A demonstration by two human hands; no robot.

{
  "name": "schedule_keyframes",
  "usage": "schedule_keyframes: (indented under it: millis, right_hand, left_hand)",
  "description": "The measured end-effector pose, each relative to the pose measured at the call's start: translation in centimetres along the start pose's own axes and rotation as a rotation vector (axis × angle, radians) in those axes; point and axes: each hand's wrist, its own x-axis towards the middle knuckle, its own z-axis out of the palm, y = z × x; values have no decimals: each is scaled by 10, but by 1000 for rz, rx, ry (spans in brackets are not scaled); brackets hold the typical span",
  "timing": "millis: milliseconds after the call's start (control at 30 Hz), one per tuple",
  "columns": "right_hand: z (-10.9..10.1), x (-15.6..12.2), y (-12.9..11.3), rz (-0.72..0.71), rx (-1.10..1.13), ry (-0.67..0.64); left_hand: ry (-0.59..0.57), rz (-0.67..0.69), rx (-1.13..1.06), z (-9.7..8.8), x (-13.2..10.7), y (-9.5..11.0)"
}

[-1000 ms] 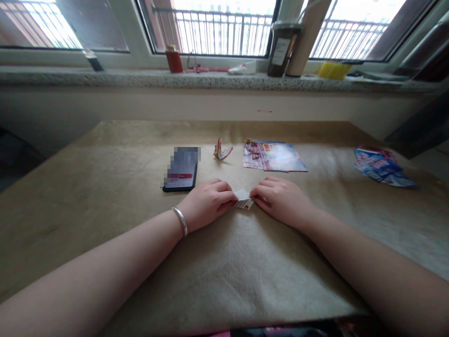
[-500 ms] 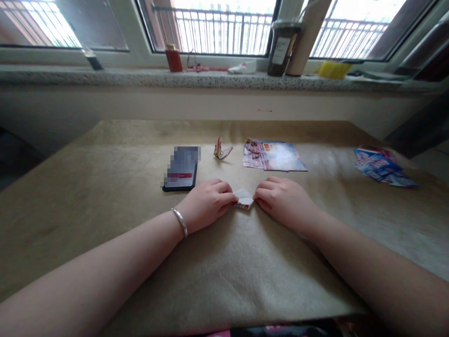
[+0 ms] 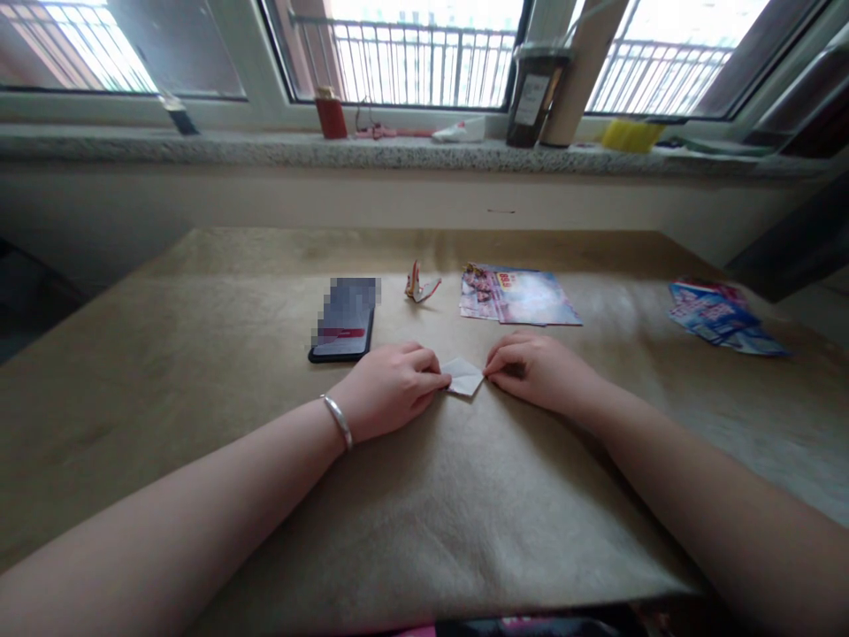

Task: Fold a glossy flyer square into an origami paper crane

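A small folded piece of white paper point(image 3: 463, 376) lies on the tan table cover point(image 3: 424, 495) between my two hands. My left hand point(image 3: 388, 389), with a silver bracelet on its wrist, is curled and pinches the paper's left edge. My right hand point(image 3: 540, 372) is curled too, its fingertips pinching the paper's right corner. A small folded paper figure in red and white point(image 3: 419, 285) stands farther back on the table.
A dark phone point(image 3: 343, 320) lies just beyond my left hand. Printed leaflets point(image 3: 517, 296) lie behind my right hand, and more leaflets point(image 3: 722, 317) sit at the far right. The stone windowsill point(image 3: 398, 152) holds a red container, a dark jar and a yellow item.
The paper now shows its white side, the red print turned out of sight. My right hand has drawn back slightly and its fingers narrowed to a pinch at the paper's corner.
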Motion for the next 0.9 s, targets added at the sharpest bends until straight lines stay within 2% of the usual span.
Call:
schedule_keyframes:
  millis: [233, 367, 500, 633, 800, 900]
  right_hand:
    - [0, -2, -9, 66, -146, 36]
    - [0, -2, -8, -25, -158, 32]
    - [-2, -2, -17, -158, -284, -13]
    - [-3, -3, -27, -166, -376, -14]
    - [-1, -4, -28, -217, -479, -4]
    - [1, -2, -27, -185, -482, 7]
  left_hand:
    - [18, -1, -17, 5, 1, -3]
    - [41, -3, -24, 6, 2, -3]
    - [63, -4, -31, 8, 2, -3]
    - [69, -4, -55, 9, 2, -4]
    - [85, -12, -73, 8, 4, -3]
    - [90, -19, -89, 7, 4, -3]
